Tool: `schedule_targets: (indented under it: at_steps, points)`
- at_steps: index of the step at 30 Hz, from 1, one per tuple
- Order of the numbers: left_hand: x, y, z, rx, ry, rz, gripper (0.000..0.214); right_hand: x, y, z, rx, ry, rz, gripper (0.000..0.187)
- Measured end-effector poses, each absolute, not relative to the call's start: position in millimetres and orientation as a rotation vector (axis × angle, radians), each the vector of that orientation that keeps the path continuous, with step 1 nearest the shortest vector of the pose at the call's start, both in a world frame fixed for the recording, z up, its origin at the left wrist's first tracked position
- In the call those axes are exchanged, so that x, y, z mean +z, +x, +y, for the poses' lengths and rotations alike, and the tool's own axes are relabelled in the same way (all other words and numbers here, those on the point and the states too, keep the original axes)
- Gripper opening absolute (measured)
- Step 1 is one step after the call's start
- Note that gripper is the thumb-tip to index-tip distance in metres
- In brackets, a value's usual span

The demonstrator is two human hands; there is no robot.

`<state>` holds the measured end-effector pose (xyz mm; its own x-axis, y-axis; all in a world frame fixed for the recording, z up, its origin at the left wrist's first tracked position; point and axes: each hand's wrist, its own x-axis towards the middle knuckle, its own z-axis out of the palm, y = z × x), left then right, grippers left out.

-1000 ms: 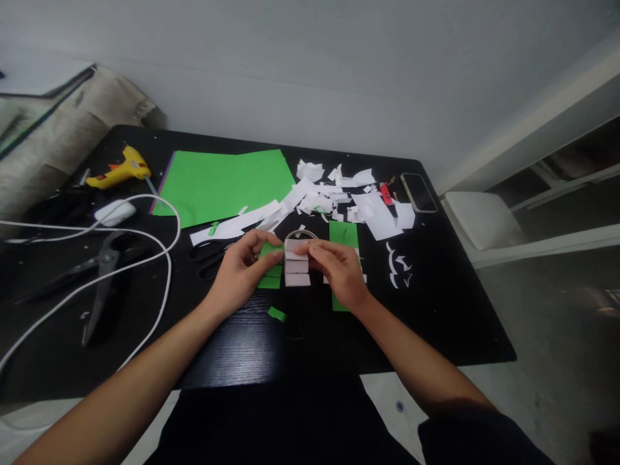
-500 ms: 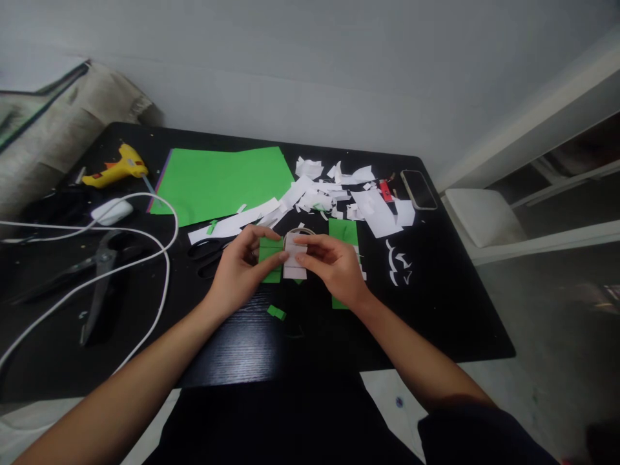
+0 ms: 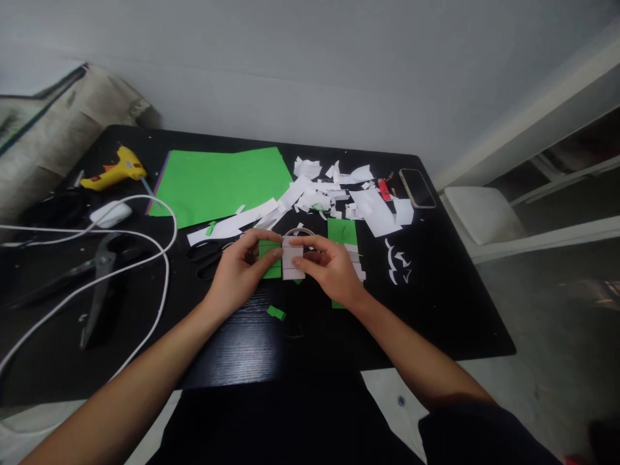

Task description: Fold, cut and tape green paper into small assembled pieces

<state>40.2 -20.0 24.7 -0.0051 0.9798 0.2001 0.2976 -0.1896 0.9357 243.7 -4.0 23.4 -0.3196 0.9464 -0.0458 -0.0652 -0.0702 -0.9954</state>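
My left hand pinches a small green paper piece between thumb and fingers. Right beside it, my right hand grips a small white paper piece marked with dark lines across it. The two pieces meet edge to edge just above the black table. Behind them a round rim shows in part; what it belongs to is hidden. Under my right hand lies a green paper strip, with white paper partly on it. A small green scrap rests nearer to me.
Black-handled scissors lie left of my left hand, larger shears beyond a looping white cable. Farther back are a yellow glue gun, green sheets, white paper scraps, a red item and a phone.
The left thumb has drawn back slightly from the white piece, which now shows more of its face. Both hands otherwise stay nearly in place.
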Motion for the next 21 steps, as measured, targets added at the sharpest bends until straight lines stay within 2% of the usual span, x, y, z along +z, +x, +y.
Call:
schedule_targets:
  at_steps: [21]
  points:
    - [27.5, 43.3, -21.5, 1.2, 1.355, 1.266, 0.025, 19.1, 242.2, -6.0, 1.525, -1.023, -1.331, 0.031]
